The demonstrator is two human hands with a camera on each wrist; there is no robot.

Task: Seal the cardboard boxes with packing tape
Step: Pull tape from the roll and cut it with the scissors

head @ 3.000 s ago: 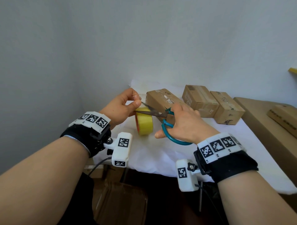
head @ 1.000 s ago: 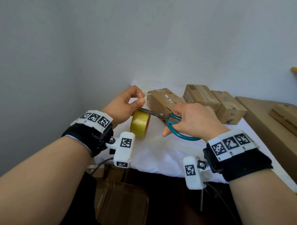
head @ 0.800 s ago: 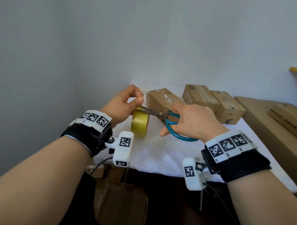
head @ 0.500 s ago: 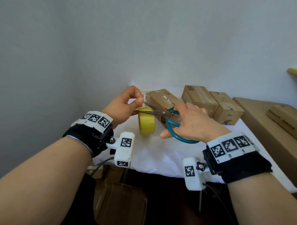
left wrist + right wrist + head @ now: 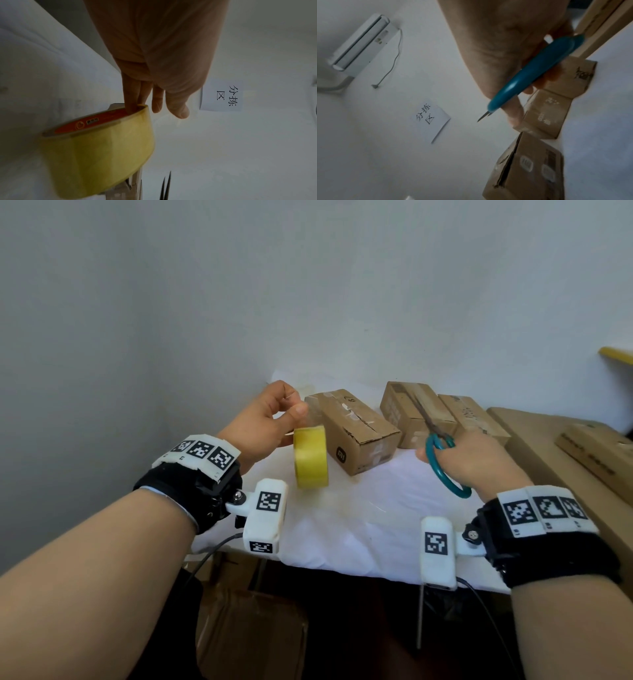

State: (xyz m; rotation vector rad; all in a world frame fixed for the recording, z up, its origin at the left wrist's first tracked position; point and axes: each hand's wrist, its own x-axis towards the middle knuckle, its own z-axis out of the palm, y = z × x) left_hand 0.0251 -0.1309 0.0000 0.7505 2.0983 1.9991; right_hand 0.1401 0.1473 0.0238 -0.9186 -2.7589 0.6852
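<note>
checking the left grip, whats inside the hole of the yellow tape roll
Fingers of the left hand reach into the core of the yellow tape roll, which shows an orange printed liner. How far they reach is hidden by the rim.

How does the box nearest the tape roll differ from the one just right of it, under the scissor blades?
The nearest box lies at an angle to the table edge, while the middle box sits straighter, pressed against a third box. The nearest box shows an open centre seam with torn tape scraps and a printed logo on its end; the middle box's top carries a smooth strip and a barcode. Both are small brown cardboard cartons lying flat on the white cloth.
</note>
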